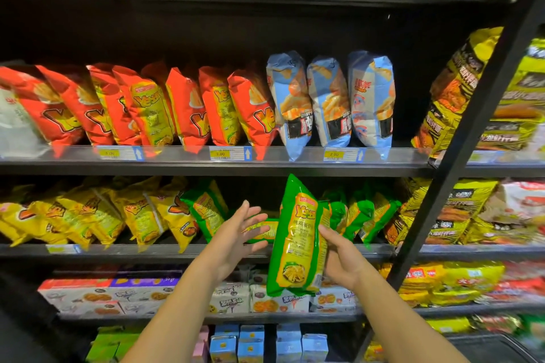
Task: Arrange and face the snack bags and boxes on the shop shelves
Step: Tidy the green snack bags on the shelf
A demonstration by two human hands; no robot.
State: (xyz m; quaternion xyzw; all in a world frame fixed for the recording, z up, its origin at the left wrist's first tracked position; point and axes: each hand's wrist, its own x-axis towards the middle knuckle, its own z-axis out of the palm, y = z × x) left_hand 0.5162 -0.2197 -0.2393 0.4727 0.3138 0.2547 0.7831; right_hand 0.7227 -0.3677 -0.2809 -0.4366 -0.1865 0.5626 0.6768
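My right hand (pixel 342 259) grips a green and yellow snack bag (pixel 298 233) by its right edge and holds it upright in front of the middle shelf. My left hand (pixel 236 236) hovers open just left of the bag, fingers spread, touching nothing. Behind the hands a green bag (pixel 261 230) lies flat on the shelf. More green bags (pixel 362 215) stand to the right and one green bag (pixel 206 209) leans at the left.
Yellow bags (pixel 88 215) fill the left of the same shelf. Red bags (pixel 147 106) and blue bags (pixel 330 103) stand on the shelf above. White biscuit boxes (pixel 230 298) sit below. A black upright post (pixel 460 150) divides off the right bay.
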